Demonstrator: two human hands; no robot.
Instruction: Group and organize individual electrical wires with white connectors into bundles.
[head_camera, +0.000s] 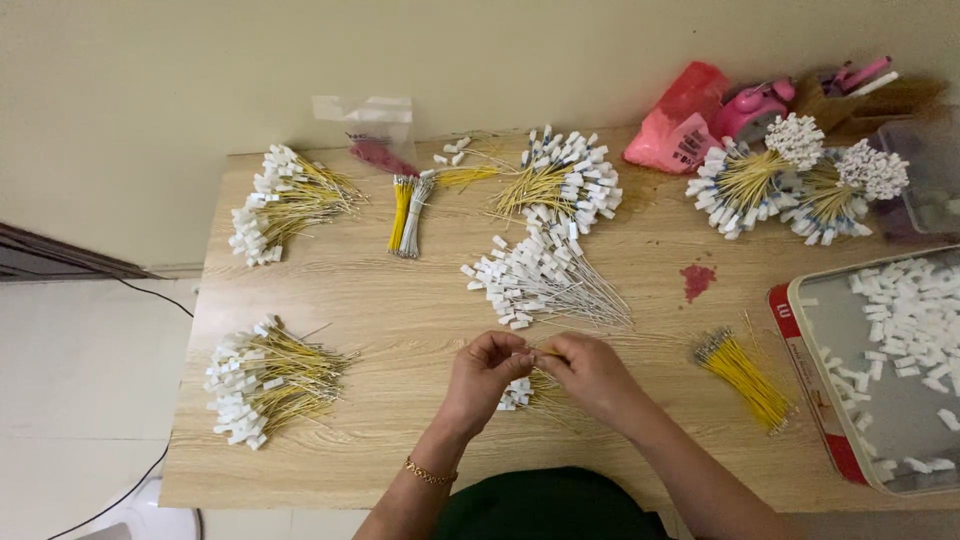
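Left hand (487, 368) and right hand (588, 372) meet fingertip to fingertip, both pinched narrow on a thin yellow wire (549, 352), held close, probably for fine fitting. Small finished pile (522, 393) just beneath the hands. Loose yellow wires (745, 372) to the right, tray (812, 385) of white caps beyond. White-wire bundle (540, 280) just ahead.
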